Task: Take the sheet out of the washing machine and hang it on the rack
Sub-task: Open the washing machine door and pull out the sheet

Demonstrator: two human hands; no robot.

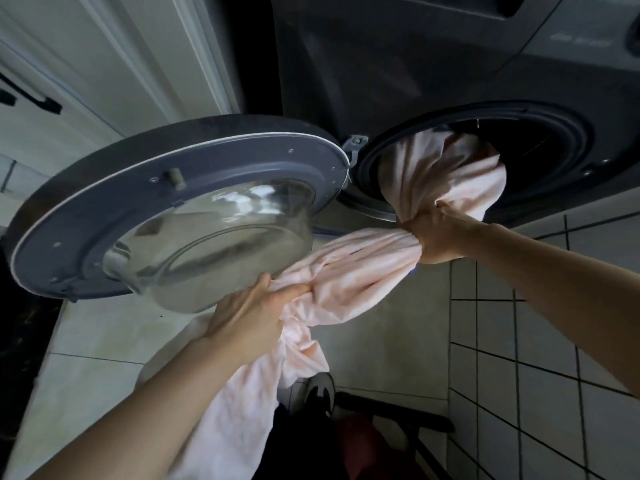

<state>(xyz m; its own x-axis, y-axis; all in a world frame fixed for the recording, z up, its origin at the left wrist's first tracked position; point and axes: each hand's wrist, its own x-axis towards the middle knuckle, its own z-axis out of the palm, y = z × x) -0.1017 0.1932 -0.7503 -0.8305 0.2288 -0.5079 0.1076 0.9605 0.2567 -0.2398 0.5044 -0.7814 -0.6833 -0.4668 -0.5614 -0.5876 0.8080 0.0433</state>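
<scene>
Item: sheet, pale pink, wrung into a thick twisted rope. Location: one end bunched in the mouth of the drum of the washing machine; the middle is stretched between my two grips in front of the machine; the loose tail hangs down past my legs toward the floor. Left grip: clenched round the twisted sheet just under the glass bowl of the door, which stands swung wide to the left. Right grip: clenched round the sheet just outside the lower rim of the drum opening. Rack: not in view. Progress, by my reckoning: door opened, sheet caught in both grips and a good length of it drawn out; how much remains inside I cannot tell, since the drum is dark behind the bunch. Left to do: draw the last of it clear, gather the trailing tail off the floor, carry it to the rack, spread it over. Hanging not yet begun.
</scene>
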